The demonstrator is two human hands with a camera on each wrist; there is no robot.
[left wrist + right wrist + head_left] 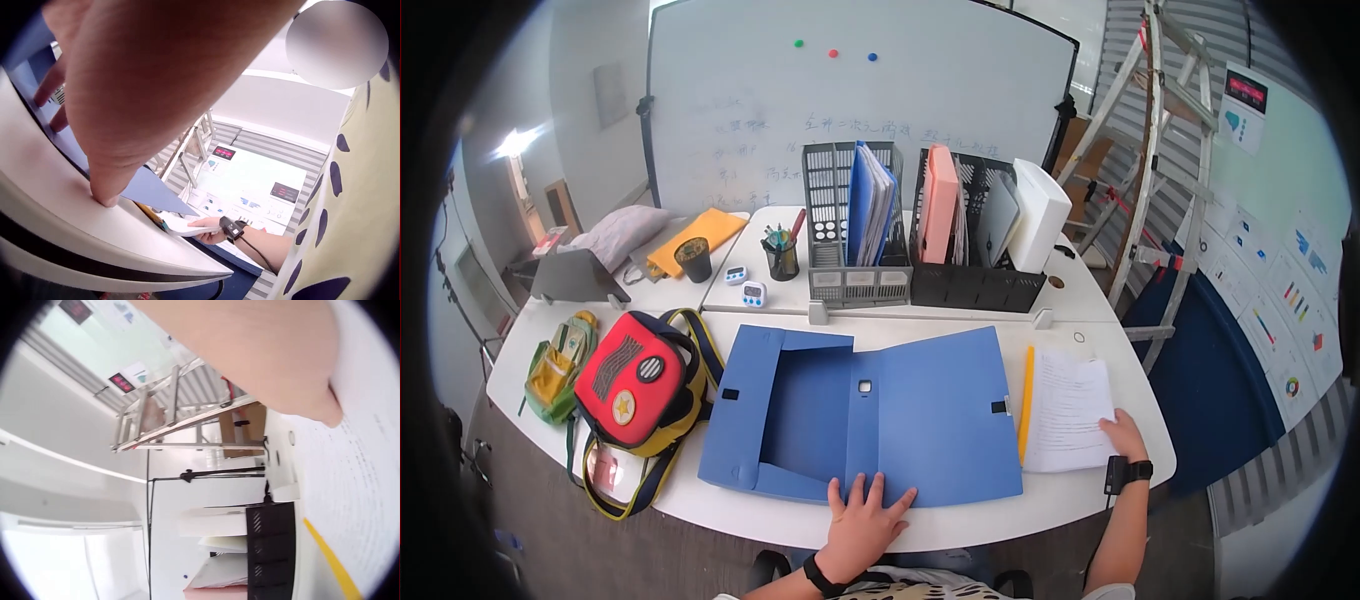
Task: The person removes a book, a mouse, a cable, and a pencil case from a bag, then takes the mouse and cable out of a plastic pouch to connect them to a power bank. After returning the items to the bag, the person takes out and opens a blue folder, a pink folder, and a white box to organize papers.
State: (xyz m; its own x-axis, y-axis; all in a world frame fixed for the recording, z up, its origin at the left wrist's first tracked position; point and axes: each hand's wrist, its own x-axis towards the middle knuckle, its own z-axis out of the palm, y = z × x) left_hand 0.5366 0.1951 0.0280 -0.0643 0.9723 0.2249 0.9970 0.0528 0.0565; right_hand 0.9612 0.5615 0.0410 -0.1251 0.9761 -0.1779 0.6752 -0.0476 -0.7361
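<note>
A blue file box (945, 415) lies opened flat on the table, its hollow tray on the left and its cover folded out to the right. My left hand (863, 530) rests at its near edge, fingers spread over the blue board, thumb out to the right. To the right of the box is a stack of printed paper (1068, 415), with a yellow strip (1027, 405) along its left side. My right hand (1124, 436) pinches the stack's right edge, thumb on top; in the left wrist view the fingers of that hand (212, 231) are below the sheets.
A red and yellow backpack (635, 380) and a small green bag (562, 365) sit left of the box. Behind stand a grey file rack (860, 287), a black file rack (975, 290), a pen cup (781, 262) and two small timers (753, 293). A ladder (1150, 180) leans beyond the table.
</note>
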